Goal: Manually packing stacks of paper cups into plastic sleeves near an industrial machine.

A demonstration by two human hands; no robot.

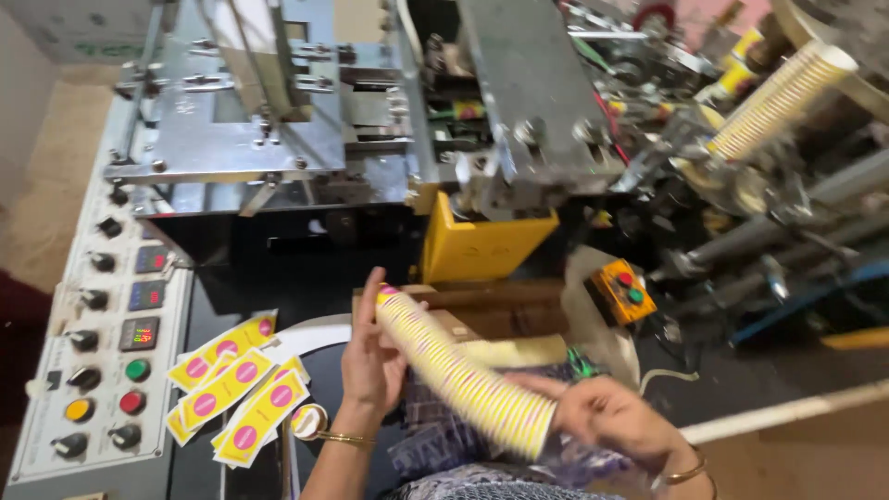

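A control panel (102, 370) is sitting at far left, yellow and pink paper blanks (231, 389) lying beside it; the left hand (370, 361) is cupping the upper end of a slanting stack of nested paper cups (463, 375), the right hand (611, 417) is clasping its lower end

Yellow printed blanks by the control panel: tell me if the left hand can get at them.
Probably yes: the left hand sits beside the blanks with nothing between, but it is steadying the cup stack.
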